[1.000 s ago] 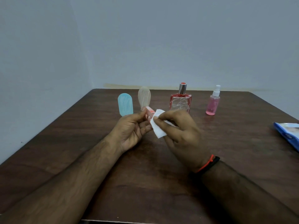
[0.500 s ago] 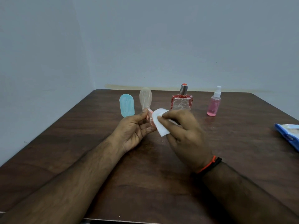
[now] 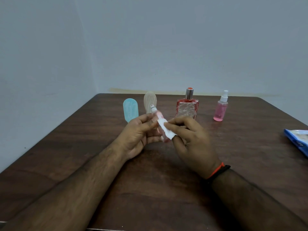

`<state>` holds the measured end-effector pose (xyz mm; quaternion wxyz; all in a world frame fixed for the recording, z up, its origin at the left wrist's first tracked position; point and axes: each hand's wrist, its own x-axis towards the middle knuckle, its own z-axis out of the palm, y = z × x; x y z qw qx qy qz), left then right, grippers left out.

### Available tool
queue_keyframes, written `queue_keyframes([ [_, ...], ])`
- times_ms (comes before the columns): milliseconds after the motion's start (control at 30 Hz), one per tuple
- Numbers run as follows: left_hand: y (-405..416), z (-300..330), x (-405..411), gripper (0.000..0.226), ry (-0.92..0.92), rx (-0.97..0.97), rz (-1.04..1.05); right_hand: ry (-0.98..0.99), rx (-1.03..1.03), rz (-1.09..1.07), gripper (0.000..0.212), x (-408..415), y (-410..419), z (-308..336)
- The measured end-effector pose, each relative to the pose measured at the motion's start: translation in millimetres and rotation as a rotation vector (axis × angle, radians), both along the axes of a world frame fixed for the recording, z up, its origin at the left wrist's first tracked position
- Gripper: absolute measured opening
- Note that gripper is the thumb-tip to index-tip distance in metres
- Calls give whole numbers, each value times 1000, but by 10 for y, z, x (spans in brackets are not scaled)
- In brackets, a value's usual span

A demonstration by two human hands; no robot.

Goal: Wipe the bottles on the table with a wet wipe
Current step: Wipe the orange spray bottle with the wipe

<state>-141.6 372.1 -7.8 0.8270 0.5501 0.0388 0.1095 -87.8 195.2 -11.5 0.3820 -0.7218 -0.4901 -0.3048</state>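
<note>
My left hand (image 3: 139, 133) grips a small slim pink spray bottle (image 3: 157, 115), tilted with its white nozzle up and to the left. My right hand (image 3: 190, 137) pinches a folded white wet wipe (image 3: 165, 129) and presses it against the bottle's side. Behind my hands, four more bottles stand upright in a row on the brown wooden table (image 3: 75, 147): a flat blue oval bottle (image 3: 130, 110), a clear beige oval bottle (image 3: 149, 101), a square red perfume bottle (image 3: 187, 105) with a silver cap, and a pink spray bottle (image 3: 220, 109) with a white nozzle.
A blue wet-wipe packet (image 3: 298, 139) lies at the table's right edge. A plain wall rises behind the table and along its left side. I wear an orange and black band (image 3: 218, 170) on the right wrist.
The small pink bottle has turned in my left hand so its white nozzle now sticks up. The wipe has slid along its side.
</note>
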Motion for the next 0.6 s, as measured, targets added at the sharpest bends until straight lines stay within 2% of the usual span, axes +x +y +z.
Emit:
queue_keyframes([
  [267,-30,-32,-30,53,-96,284,-105,94,93,17,36,41,-4,10],
  [533,-26,-7,-39,57,-95,678,95,118,110,91,42,8,-10,37],
  [600,-34,10,-59,56,-126,786,160,206,101,151,42,-17,-17,48],
])
